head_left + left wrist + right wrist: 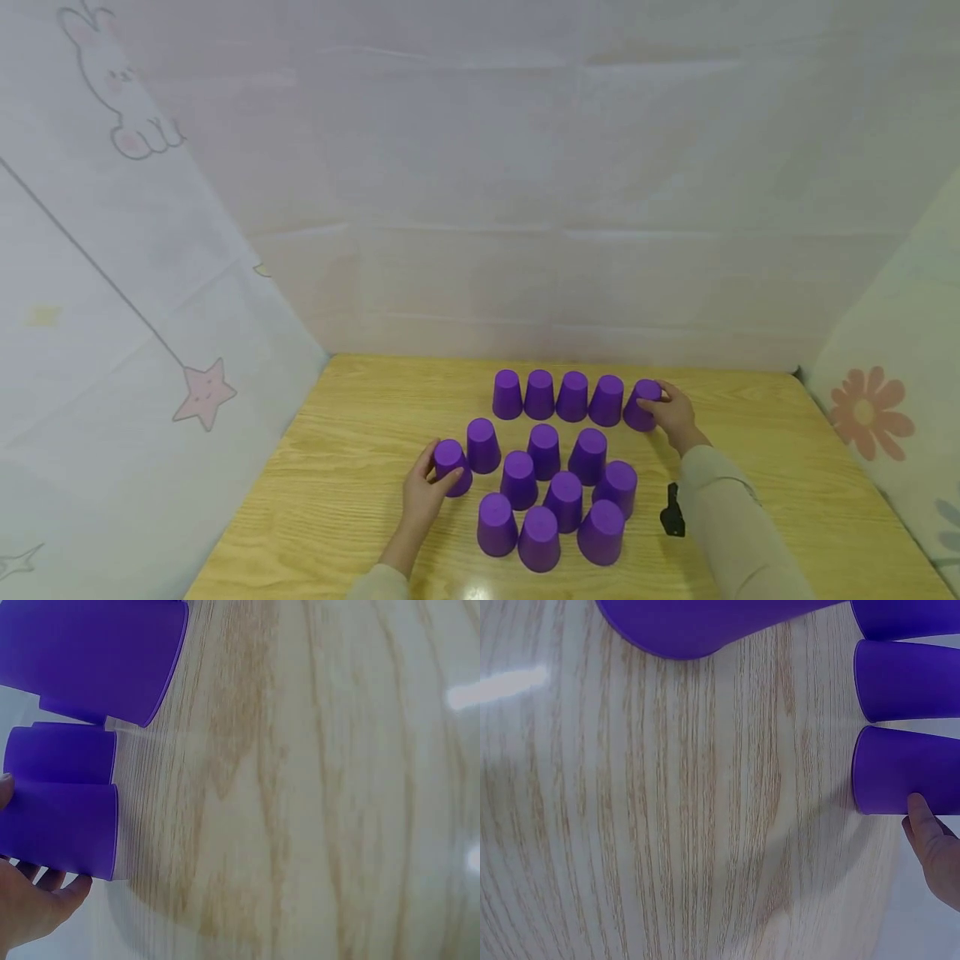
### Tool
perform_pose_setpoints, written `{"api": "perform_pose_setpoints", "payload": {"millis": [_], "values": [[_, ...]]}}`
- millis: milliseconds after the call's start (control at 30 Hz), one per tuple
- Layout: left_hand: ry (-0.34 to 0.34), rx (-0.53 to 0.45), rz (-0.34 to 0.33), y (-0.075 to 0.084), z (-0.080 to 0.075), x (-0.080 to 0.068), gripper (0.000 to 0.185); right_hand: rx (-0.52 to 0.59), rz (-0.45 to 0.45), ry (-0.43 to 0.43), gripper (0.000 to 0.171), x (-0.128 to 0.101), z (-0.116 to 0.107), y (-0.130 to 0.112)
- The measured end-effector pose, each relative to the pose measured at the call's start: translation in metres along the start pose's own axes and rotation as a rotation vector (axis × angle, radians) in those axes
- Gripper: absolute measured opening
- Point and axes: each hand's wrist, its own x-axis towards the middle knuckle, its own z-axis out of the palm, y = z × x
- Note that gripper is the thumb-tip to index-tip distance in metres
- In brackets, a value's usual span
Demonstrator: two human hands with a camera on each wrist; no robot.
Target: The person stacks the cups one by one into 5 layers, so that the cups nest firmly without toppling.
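Upside-down purple plastic cups stand on the wooden table (pixel 300 517). My left hand (pixel 422 497) grips a purple cup (pixel 450 457) at the left end of the middle group, thumb on the near side and fingers round the far side. In the left wrist view, that cup (pixel 60 829) has my fingertips (pixel 75 892) along its side. My right hand (pixel 673 417) holds the rightmost cup (pixel 640 407) of the back row between thumb and fingers. The right wrist view shows my thumb (pixel 922 817) against this cup (pixel 892 772), beside its neighbour (pixel 907 682).
Several cups make a back row (pixel 540 396). Nearer, several more stand close together, among them a front cup (pixel 538 540). A small black object (pixel 672 512) lies by my right forearm. Printed cloth walls (pixel 525 250) rise behind and at both sides.
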Motion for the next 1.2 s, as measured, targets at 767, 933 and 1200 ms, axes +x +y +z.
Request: {"api": "perform_pose_setpoints", "payload": {"millis": [767,933,1200], "values": [[0.002,-0.020,0.009,-0.006,0.001,-0.001,0.056,-0.010,-0.019,-0.085,0.074,-0.004,-0.003,0.003],[0.005,-0.003,-0.004,-0.005,-0.001,-0.003,0.056,-0.026,-0.008,-0.116,0.078,-0.007,-0.006,0.003],[-0.003,0.012,-0.011,-0.001,-0.006,-0.003,0.057,-0.079,0.006,-0.156,0.082,-0.007,-0.012,0.003]]}}
